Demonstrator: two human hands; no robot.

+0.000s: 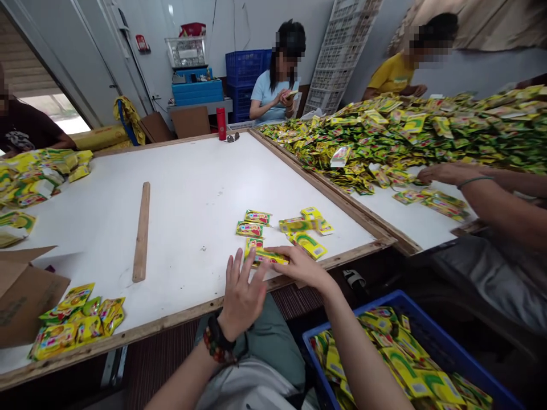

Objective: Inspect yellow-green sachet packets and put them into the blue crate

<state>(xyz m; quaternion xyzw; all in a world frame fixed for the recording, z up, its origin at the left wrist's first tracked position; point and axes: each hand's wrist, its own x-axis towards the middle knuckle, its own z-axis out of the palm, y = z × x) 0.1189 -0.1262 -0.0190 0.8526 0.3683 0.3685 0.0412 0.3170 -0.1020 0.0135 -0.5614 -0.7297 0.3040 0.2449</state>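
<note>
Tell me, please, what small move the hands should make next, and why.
Probably nudge the near packet into line with the two packets beyond it: the right hand is at its right end, the left hand is spread close by, and those two lie one behind the other.

left hand (244,296): black wristband (217,329), red-brown beaded bracelet (213,346) | trousers (276,333): grey-green | waist garment (256,387): light grey

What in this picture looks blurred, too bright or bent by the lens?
Head view: one packet beyond the right hand looks smeared; the opening at picture left is washed out; the white crates lean outward, probably from wide-lens distortion.
</note>
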